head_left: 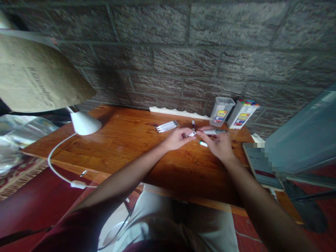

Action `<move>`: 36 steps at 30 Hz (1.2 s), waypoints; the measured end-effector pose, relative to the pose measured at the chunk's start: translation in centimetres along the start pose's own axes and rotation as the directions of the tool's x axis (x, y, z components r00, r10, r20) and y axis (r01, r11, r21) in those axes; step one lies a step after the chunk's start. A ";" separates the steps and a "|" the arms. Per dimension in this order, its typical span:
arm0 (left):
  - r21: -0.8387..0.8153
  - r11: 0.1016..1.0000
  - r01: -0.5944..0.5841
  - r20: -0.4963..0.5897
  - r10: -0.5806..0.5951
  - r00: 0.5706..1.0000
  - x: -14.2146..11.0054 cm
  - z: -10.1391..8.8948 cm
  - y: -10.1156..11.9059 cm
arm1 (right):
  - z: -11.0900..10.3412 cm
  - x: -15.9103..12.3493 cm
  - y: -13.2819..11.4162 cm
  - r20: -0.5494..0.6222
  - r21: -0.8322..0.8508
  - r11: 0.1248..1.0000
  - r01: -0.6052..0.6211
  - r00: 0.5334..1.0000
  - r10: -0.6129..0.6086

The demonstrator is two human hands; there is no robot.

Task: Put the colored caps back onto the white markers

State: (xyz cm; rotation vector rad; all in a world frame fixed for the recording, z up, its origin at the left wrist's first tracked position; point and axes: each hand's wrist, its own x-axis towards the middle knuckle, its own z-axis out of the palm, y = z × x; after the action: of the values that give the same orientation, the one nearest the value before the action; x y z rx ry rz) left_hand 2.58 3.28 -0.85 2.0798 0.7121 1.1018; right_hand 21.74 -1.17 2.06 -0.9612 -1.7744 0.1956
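My left hand (179, 138) pinches a small white marker cap (192, 134) between thumb and fingertips. Close beside it, my right hand (219, 144) is closed around a pale grey-white marker (212, 132), which lies nearly level and points toward the cap. Whether marker and cap touch is too small to tell. Just below the hands, a white cap with a green end (203, 143) lies on the wooden desk (126, 140). Another white cap with a dark end (193, 123) stands behind the fingers. Several white markers (167, 126) lie side by side to the left.
Against the brick wall stand a clear, empty-looking marker box (221, 110) and a box full of coloured markers (242, 113). A white lamp (84, 123) with a paper shade and a cable is at left. A tablet-like device (262, 166) rests at the right edge.
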 end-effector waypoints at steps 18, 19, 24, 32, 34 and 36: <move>-0.026 1.000 -0.003 0.032 0.004 0.999 -0.2 0.1 0.2 | -0.6 0.2 0.0 -0.197 0.036 0.997 -0.075 0.977 0.081; -0.022 1.000 -0.008 0.032 0.008 0.999 -0.2 0.1 0.2 | -0.5 0.1 -0.1 -0.189 0.040 0.996 -0.075 0.979 0.081; -0.008 1.000 0.006 0.021 -0.006 1.000 -0.2 0.2 0.5 | -0.4 -0.2 -0.4 -0.088 0.012 1.000 -0.003 0.996 0.004; -0.008 1.000 0.014 -0.003 -0.014 1.000 0.1 -0.3 0.1 | 0.3 -0.3 -0.8 -0.019 -0.043 0.999 0.022 1.000 -0.023; -0.015 1.000 0.008 -0.021 -0.008 1.000 0.1 -0.4 0.1 | 0.6 -0.2 -1.0 -0.038 -0.074 0.997 0.002 0.999 -0.005; -0.022 1.000 0.007 -0.024 -0.008 1.000 0.0 -0.4 0.4 | 0.5 0.1 -0.9 -0.095 -0.087 0.996 -0.013 0.995 0.005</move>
State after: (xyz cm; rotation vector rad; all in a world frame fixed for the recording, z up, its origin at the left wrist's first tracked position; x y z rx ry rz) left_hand 2.28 3.17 -0.39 2.0471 0.7156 1.1269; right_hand 20.86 -1.54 2.35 -1.0250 -1.7037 0.0770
